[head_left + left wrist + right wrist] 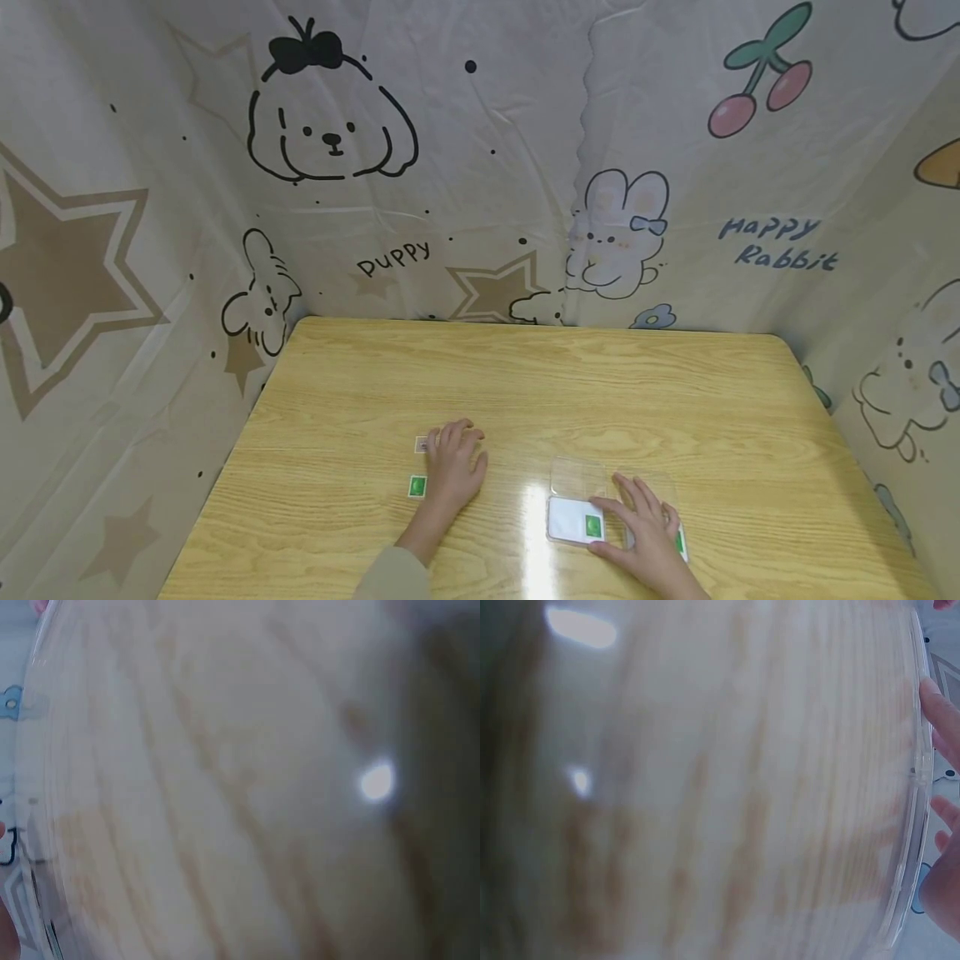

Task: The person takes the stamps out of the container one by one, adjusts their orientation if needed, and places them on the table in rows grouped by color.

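My left hand (455, 467) is low over the table, its fingers loosely bent. It partly covers a small pale square card (421, 445), and whether a fingertip touches that card is hidden. Just left of the wrist lies a small green square card (417, 487). My right hand (648, 533) holds a hinged clear plastic case (576, 477) by its right corners, thumb at the near one, index finger at the far one. The case lies with its lid folded back. A white insert fills its base, bearing a green square (593, 526).
Under the right hand is a second clear case with a green square (681, 542), mostly covered. The wooden table (525, 375) ends at a printed cloth (480, 167) behind and at both sides. Both wrist views show mainly blurred wood grain.
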Action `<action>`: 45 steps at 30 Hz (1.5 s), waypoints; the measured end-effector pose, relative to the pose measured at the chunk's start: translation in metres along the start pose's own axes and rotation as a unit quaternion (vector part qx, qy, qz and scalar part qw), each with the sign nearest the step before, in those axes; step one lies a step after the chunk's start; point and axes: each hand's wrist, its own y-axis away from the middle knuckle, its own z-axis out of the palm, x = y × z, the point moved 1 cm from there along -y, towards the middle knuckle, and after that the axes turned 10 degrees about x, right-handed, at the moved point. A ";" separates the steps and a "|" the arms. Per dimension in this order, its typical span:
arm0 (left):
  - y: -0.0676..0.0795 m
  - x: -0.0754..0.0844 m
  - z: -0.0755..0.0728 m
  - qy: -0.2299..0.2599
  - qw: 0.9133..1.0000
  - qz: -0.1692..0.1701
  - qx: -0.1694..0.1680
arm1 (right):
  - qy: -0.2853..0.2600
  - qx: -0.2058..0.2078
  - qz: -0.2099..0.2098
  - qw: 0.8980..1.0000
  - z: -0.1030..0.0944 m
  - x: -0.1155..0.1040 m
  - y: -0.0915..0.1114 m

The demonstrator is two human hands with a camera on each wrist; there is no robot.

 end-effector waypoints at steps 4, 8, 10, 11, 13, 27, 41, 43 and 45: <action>0.003 0.007 0.004 -0.008 1.000 0.014 -0.020 | 0.003 -0.002 0.002 1.000 0.000 0.000 0.000; 0.006 0.015 0.006 -0.009 0.999 0.020 -0.042 | 0.004 -0.005 0.005 1.000 -0.001 -0.001 0.000; 0.007 0.020 0.006 -0.012 0.998 0.020 -0.051 | 0.003 -0.007 0.007 1.000 -0.001 -0.001 0.001; 0.008 0.022 0.006 -0.017 0.998 0.022 -0.051 | 0.003 -0.007 0.006 1.000 -0.001 -0.001 0.001; 0.010 0.027 0.007 -0.029 0.998 0.026 -0.054 | 0.003 -0.007 0.007 1.000 0.000 0.000 0.001; 0.020 0.060 0.013 -0.037 0.993 0.083 -0.074 | 0.006 0.001 0.002 1.000 0.000 0.000 0.001; 0.028 0.090 0.015 -0.041 0.989 0.102 -0.095 | 0.016 -0.003 0.003 1.000 0.000 0.000 0.001; 0.029 0.093 0.015 -0.035 0.989 0.102 -0.098 | 0.015 -0.003 0.002 1.000 0.000 0.000 0.001; 0.030 0.096 0.015 -0.027 0.989 0.102 -0.102 | 0.014 -0.006 0.004 1.000 -0.001 0.000 0.000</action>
